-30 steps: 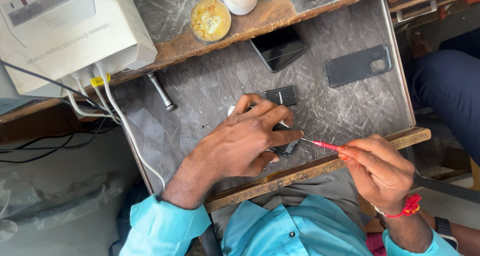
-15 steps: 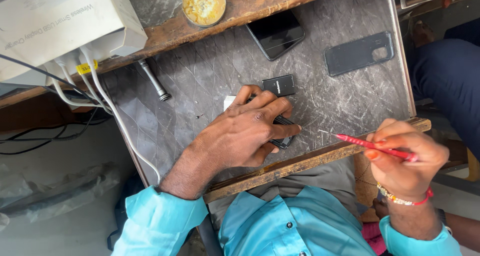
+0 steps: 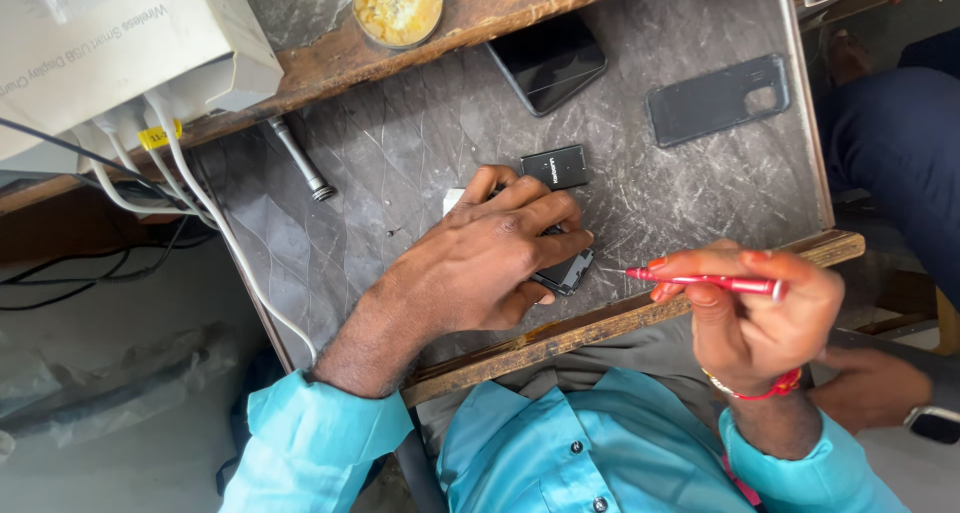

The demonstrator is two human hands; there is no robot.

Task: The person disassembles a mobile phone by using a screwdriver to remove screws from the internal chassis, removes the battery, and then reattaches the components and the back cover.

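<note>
My left hand [image 3: 480,258] lies flat on the dark marbled worktop [image 3: 400,153], pressing down a small black device [image 3: 565,271] that shows only at my fingertips. A white scrap pokes out behind the fingers. My right hand [image 3: 755,318] grips a red screwdriver [image 3: 700,281], its thin metal tip pointing left toward the device, a short gap away. A small black battery [image 3: 554,167] lies just beyond my left fingers.
A black phone [image 3: 548,61] and a black phone cover [image 3: 716,99] lie farther back. A round tin of yellowish paste [image 3: 397,6] sits on the wooden shelf. A white box with cables [image 3: 120,63] stands at left, a metal tool [image 3: 297,159] beside it. Another person's leg [image 3: 900,143] is at right.
My right hand has drawn the red screwdriver back to the right, away from the device. My left hand has stayed pressed on the device.
</note>
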